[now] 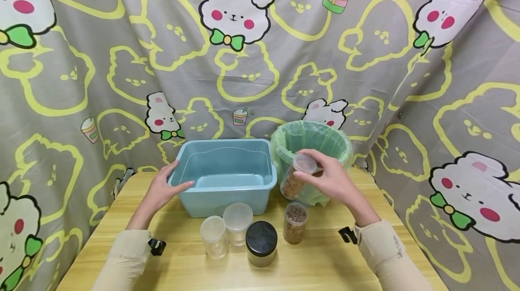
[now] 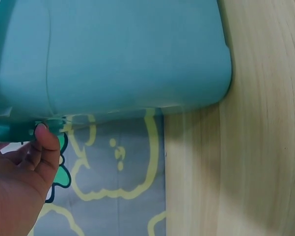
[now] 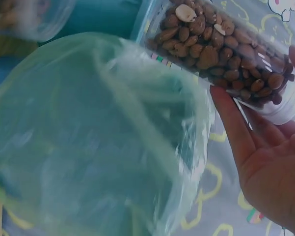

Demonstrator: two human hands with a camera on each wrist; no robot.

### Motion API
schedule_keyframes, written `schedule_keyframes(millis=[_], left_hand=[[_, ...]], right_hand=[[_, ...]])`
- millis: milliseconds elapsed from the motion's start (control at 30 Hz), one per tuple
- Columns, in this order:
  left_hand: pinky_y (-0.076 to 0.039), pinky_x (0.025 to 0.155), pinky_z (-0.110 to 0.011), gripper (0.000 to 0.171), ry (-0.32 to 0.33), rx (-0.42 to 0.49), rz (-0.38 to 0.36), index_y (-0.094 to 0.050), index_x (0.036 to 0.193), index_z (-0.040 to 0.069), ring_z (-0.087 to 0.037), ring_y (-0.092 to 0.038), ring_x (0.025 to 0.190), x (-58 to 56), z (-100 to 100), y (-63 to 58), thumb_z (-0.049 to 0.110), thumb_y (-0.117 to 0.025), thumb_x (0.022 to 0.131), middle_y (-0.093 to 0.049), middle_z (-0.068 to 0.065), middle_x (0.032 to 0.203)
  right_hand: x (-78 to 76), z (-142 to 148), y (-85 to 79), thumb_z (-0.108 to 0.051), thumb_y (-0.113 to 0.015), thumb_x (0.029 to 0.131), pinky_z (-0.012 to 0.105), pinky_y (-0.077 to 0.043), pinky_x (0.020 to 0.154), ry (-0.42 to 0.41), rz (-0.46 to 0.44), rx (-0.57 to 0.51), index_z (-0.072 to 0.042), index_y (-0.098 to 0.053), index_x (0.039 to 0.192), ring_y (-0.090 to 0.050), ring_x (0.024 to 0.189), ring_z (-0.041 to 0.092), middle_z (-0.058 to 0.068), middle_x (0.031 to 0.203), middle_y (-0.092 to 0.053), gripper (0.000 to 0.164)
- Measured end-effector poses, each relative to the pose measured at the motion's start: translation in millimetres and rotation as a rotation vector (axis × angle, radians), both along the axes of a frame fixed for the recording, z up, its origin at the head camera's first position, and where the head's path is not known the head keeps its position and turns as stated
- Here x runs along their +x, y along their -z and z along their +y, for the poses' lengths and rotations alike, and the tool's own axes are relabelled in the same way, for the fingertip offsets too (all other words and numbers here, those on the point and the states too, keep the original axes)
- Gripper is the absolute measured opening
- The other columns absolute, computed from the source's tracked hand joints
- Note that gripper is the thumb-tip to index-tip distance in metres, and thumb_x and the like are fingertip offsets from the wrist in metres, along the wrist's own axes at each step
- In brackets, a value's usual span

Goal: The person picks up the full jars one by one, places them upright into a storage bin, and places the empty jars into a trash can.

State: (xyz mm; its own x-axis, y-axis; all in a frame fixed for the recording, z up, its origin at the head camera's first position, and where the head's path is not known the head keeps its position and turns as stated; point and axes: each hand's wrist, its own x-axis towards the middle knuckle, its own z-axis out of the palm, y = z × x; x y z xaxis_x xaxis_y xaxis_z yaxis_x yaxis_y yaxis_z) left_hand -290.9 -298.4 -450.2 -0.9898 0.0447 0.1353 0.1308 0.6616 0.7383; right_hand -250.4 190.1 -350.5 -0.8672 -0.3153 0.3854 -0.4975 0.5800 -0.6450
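My right hand [image 1: 331,182] grips a clear plastic jar of almonds [image 1: 292,183] by its lidded top end, tilted beside the bin. In the right wrist view, almonds fill much of the jar [image 3: 216,51], and the fingers [image 3: 235,123] wrap around its lid end. My left hand [image 1: 160,188] holds the left rim of a blue plastic tub [image 1: 225,198]; the left wrist view shows fingertips [image 2: 49,140] curled at that rim. Another clear jar with brown contents [image 1: 295,225] stands upright on the table below the held one.
A bin lined with a green bag [image 1: 313,135] stands right of the tub. Before the tub stand two clear, lidded jars, one left [image 1: 214,239] and one behind it [image 1: 238,225], plus a black-lidded jar [image 1: 261,246]. A patterned curtain [image 1: 252,74] hangs behind the wooden table [image 1: 195,277].
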Motion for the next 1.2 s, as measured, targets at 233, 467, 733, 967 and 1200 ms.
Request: schedule_keyframes(millis=[233, 467, 733, 967, 1200], left_hand=[[-0.025, 0.117, -0.074, 0.107, -0.004, 0.006, -0.004, -0.017, 0.167, 0.011, -0.054, -0.018, 0.153, -1.3, -2, 1.2, 0.051, -0.079, 0.089, -0.015, -0.028, 0.17], [-0.024, 0.118, -0.074, 0.107, -0.019, 0.004, -0.005, -0.017, 0.167, 0.013, -0.054, -0.018, 0.154, -2.8, -1, 1.8, 0.053, -0.078, 0.089, -0.015, -0.027, 0.17], [-0.024, 0.119, -0.073, 0.108, -0.025, 0.012, -0.015, -0.017, 0.167, 0.013, -0.054, -0.018, 0.154, -0.3, 0, 4.2, 0.055, -0.078, 0.089, -0.016, -0.027, 0.17], [-0.023, 0.118, -0.074, 0.105, -0.032, 0.015, -0.006, -0.019, 0.167, 0.012, -0.055, -0.018, 0.153, 2.2, 0, 5.5, 0.052, -0.077, 0.09, -0.016, -0.029, 0.169], [-0.021, 0.119, -0.074, 0.103, -0.035, 0.032, -0.009, -0.02, 0.167, 0.014, -0.053, -0.016, 0.154, 3.0, 3, 7.5, 0.052, -0.077, 0.09, -0.014, -0.027, 0.17]], right_hand=[[-30.0, -35, -11.6, -0.042, -0.079, 0.092, 0.043, -0.056, 0.089, -0.024, -0.054, -0.038, -0.02, -0.063, 0.139, -0.069, 0.113, 0.024, 0.004, 0.125, -0.07, 0.055], [-59.0, -75, -25.3, -0.044, -0.078, 0.092, 0.046, -0.056, 0.093, -0.061, -0.111, -0.025, -0.017, -0.061, 0.141, -0.067, 0.114, 0.025, 0.006, 0.127, -0.068, 0.059], [-87.5, -119, -33.0, -0.042, -0.077, 0.093, 0.044, -0.056, 0.091, -0.067, -0.11, 0.04, -0.012, -0.06, 0.142, -0.066, 0.109, 0.024, 0.008, 0.13, -0.067, 0.061], [-110.2, -152, -39.6, -0.041, -0.077, 0.093, 0.044, -0.055, 0.092, -0.088, -0.109, 0.071, -0.013, -0.06, 0.143, -0.065, 0.111, 0.026, 0.009, 0.132, -0.066, 0.06], [-131.5, -183, -42.4, -0.043, -0.075, 0.094, 0.043, -0.053, 0.1, -0.119, -0.121, 0.104, -0.012, -0.059, 0.144, -0.062, 0.121, 0.026, 0.009, 0.138, -0.064, 0.06]])
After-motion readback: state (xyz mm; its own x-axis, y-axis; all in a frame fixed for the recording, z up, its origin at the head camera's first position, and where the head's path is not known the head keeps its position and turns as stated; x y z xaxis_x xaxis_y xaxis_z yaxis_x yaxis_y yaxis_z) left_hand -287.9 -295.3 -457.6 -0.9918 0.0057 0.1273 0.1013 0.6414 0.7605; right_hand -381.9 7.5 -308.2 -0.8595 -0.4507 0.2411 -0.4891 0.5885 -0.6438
